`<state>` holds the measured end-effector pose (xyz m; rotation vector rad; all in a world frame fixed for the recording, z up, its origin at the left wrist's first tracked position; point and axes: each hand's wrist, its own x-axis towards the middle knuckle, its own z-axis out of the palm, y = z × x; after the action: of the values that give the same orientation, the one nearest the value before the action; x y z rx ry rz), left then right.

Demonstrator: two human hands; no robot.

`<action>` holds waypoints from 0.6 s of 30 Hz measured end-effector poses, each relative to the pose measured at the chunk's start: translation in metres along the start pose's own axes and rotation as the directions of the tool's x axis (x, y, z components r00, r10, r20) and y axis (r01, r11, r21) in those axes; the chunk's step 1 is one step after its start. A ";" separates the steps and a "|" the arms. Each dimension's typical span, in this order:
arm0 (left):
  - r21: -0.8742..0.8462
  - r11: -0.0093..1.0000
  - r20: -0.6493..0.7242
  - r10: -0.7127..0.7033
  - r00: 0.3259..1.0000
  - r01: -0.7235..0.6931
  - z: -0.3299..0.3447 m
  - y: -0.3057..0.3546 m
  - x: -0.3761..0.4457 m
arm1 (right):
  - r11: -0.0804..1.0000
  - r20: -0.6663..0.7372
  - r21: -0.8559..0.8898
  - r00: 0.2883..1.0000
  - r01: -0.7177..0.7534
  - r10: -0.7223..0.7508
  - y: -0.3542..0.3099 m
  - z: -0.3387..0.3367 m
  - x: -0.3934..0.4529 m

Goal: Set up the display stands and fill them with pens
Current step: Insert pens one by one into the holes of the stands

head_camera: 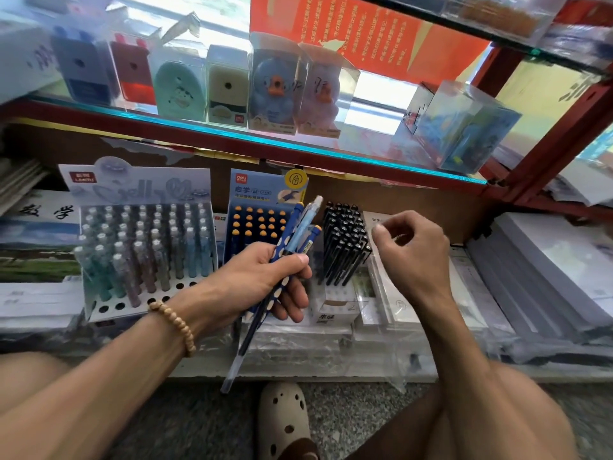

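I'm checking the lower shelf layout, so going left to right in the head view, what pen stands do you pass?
Pastel pen stand → blue stand with orange-capped pens, partly behind the left hand's pens → black pen stand, beside the right hand.

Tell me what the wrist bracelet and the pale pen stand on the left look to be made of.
Bracelet: probably wood, matte tan round beads with a dull, unglazed look.
Pale pen stand: likely printed card, with thin flat faces, punched round holes and a folded header; coated plastic cannot be ruled out.

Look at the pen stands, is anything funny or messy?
Mostly tidy. The pastel pen stand has empty holes along its front rows, so it looks half filled. The left hand grips a mixed bunch of pens, not yet slotted in.
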<state>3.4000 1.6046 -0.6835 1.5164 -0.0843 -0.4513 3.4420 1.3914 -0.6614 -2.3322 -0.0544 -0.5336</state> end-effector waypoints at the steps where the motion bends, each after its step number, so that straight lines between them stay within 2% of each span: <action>1: 0.004 1.000 -0.007 -0.001 1.000 0.001 -0.002 0.000 -0.001 | 0.991 0.077 0.129 0.997 -0.031 0.021 -0.011 0.000 -0.002; 2: 0.007 1.000 -0.012 -0.004 1.000 0.004 -0.003 0.000 -0.001 | 0.968 0.206 0.234 0.978 -0.089 0.040 -0.021 0.002 -0.004; 4: 0.014 1.000 -0.004 -0.010 1.000 0.010 -0.002 -0.001 -0.003 | 0.919 0.450 0.336 0.892 -0.206 0.036 -0.035 0.008 -0.013; 6: 0.020 1.000 0.013 -0.013 1.000 0.013 0.000 0.000 -0.004 | 0.867 0.566 0.418 0.824 -0.271 -0.015 -0.039 0.016 -0.020; 9: 0.002 1.000 -0.007 -0.008 1.000 0.008 -0.001 0.000 -0.006 | 0.771 0.577 0.535 0.816 -0.346 -0.035 -0.038 0.025 -0.020; 13: -0.050 0.999 -0.105 -0.020 0.994 0.015 -0.014 -0.004 -0.011 | 0.604 0.489 0.661 0.866 -0.445 0.103 -0.042 0.031 -0.009; 15: -0.008 1.000 -0.154 -0.023 0.988 0.023 -0.022 -0.006 -0.017 | 0.533 0.463 0.708 0.874 -0.464 0.147 -0.043 0.031 -0.004; 18: 0.060 0.998 -0.215 -0.014 0.976 0.028 -0.035 -0.010 -0.026 | 0.569 0.532 0.670 0.843 -0.476 0.078 -0.051 0.038 -0.008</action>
<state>3.3856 1.6464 -0.6902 1.6203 0.0876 -0.3013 3.4392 1.4554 -0.6559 -1.4680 -0.0988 0.2155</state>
